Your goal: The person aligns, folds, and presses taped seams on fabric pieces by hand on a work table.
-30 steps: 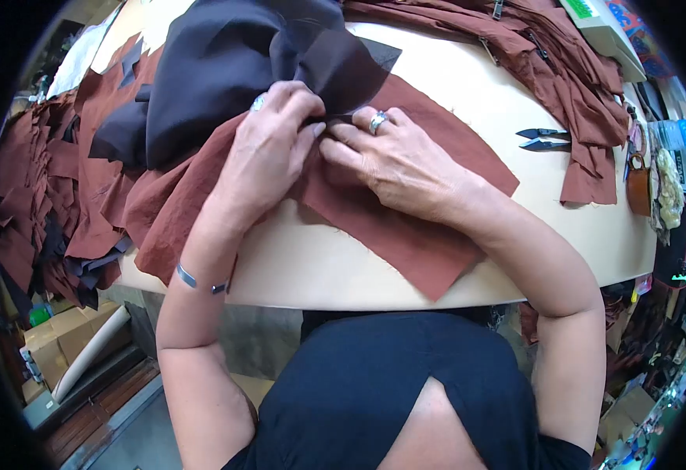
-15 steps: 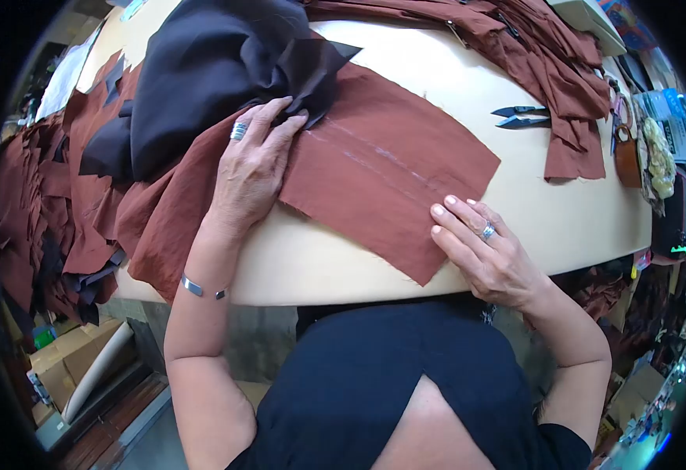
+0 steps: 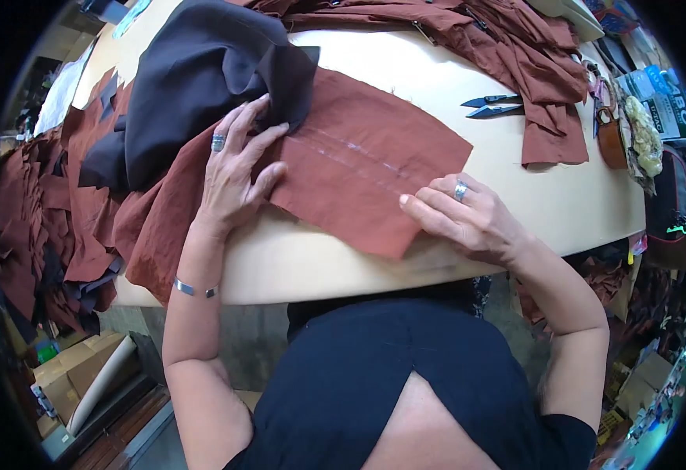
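Dk navy short-slv. top [image 3: 343,368] at 6 o'clock, V-notch neckline. Silver-toned open cuff [image 3: 184,287], approx. 8 o'clock, L arm. Wide silver-toned ring [image 3: 218,142] on L hand [image 3: 237,176], 10 o'clock; shiny ring [image 3: 460,189] on R hand [image 3: 468,219], 2 o'clock.

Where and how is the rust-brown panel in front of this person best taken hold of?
Probably by the near right corner of the rust-brown panel, pinched thinly, coming from the right. The panel lies mostly flat on the table, so an edge is easier to catch than the middle; that corner is uncovered, while the opposite end runs under the dark cloth.
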The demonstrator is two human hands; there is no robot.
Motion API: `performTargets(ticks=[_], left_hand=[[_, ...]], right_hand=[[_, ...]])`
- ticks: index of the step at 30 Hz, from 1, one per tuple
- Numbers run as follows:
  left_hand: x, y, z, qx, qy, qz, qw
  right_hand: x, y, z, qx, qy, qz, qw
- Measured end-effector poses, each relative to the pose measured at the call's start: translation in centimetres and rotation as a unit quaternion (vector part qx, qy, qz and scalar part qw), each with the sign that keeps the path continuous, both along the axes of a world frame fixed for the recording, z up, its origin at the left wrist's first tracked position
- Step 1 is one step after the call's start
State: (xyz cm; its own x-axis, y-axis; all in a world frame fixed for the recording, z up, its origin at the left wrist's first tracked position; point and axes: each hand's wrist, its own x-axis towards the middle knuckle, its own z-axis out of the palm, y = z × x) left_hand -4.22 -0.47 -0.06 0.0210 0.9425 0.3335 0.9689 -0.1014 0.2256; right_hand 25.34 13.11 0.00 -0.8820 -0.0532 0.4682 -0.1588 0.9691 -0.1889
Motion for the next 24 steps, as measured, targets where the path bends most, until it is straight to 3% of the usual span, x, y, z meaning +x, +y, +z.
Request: performTargets(ticks=[1,4,6,9,10,11,14,15,18,24], left_hand=[[-0.3,-0.1,0.2,0.009,-0.003,-0.021,1.000],[-0.4,-0.6,0.8,-0.118,0.011,-0.074,0.990],[1.2,-0.8,2.9,-0.140,-0.034,-0.051,0.988],[2.1,-1.4,4.0,-0.120,-0.057,-0.054,0.990],[2.4,-1.8,4.2,-0.157,-0.146,-0.019,0.977],[2.8,-1.8,4.8,-0.205,-0.281,0.047,0.936],[2.2,-2.2,4.5,-0.243,-0.578,0.150,0.764],[1.8,-2.3,4.1,-0.257,-0.611,0.168,0.730],[2.2,-2.2,4.7,-0.226,-0.656,0.181,0.697],[1.8,-2.2,4.7,-0.207,-0.675,0.171,0.687]], right_hand=[[-0.5,0.3,0.5,-0.039,0.013,-0.003,0.999],[-2.5,1.1,2.9,-0.202,0.096,-0.019,0.974],[-4.4,2.1,5.7,-0.210,0.198,-0.038,0.957],[-7.2,4.2,8.4,-0.259,0.145,-0.149,0.943],[-8.6,5.0,8.7,-0.218,0.131,-0.197,0.947],[-10.1,6.5,8.2,-0.259,0.105,-0.173,0.944],[-13.7,9.6,5.5,-0.392,-0.003,-0.146,0.908],[-14.4,10.8,3.3,-0.389,-0.016,-0.135,0.911],[-15.5,10.7,1.1,-0.424,-0.045,-0.142,0.893],[-14.9,12.1,0.3,-0.532,-0.092,-0.135,0.831]])
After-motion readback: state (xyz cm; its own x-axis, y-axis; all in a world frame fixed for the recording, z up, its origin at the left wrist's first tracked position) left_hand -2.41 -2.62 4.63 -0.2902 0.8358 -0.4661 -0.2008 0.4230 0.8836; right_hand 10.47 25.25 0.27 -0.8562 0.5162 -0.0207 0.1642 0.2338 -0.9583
